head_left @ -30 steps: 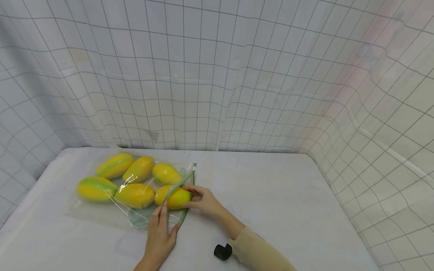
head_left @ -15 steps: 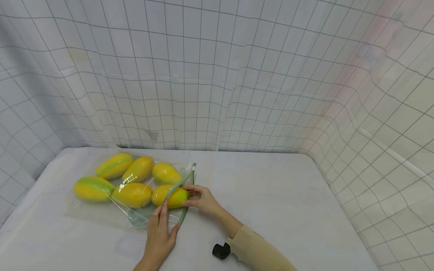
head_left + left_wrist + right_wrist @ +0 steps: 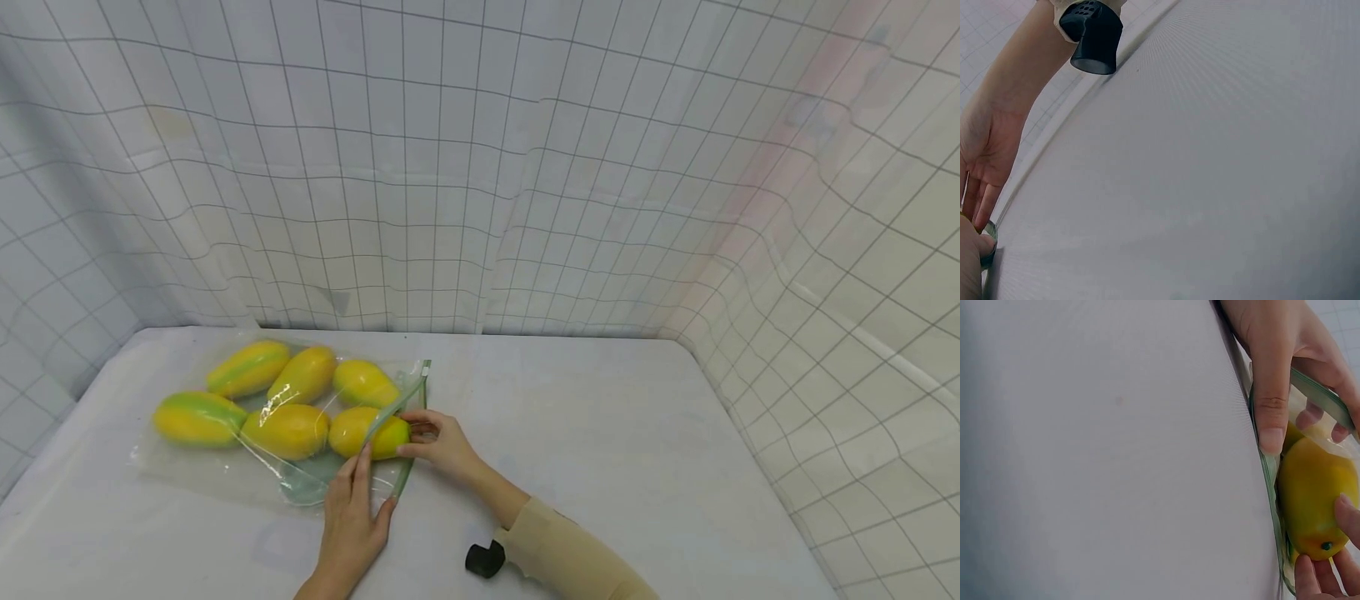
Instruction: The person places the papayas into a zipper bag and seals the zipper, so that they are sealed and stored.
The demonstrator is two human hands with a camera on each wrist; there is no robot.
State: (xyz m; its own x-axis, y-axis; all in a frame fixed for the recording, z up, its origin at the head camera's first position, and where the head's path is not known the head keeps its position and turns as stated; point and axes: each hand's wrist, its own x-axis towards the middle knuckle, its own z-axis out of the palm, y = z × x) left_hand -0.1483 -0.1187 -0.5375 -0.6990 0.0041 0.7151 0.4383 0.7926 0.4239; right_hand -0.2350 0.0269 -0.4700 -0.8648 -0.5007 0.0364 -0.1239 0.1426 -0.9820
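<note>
A clear zip bag (image 3: 202,475) with a green zip edge lies on the left of the table, several yellow-green mangoes (image 3: 303,377) inside it in two rows. My left hand (image 3: 350,521) holds the bag's mouth apart, thumb at the lower green strip and fingers at the upper one (image 3: 1322,397). At that mouth, my right hand (image 3: 446,450) grips the stem end of the nearest mango (image 3: 1316,494), thumb on one side and fingers on the other. Most of this mango is within the bag; the upper strip crosses over it.
A black wrist camera (image 3: 485,559) sits by the right sleeve (image 3: 570,550). White cloth covers the table (image 3: 600,433), which stretches away to the right. Gridded white curtains (image 3: 480,167) enclose the back and sides.
My right hand has moved left a little, and the gripped mango has slid deeper into the bag. The other mangoes have shifted slightly left. The left hand keeps its place.
</note>
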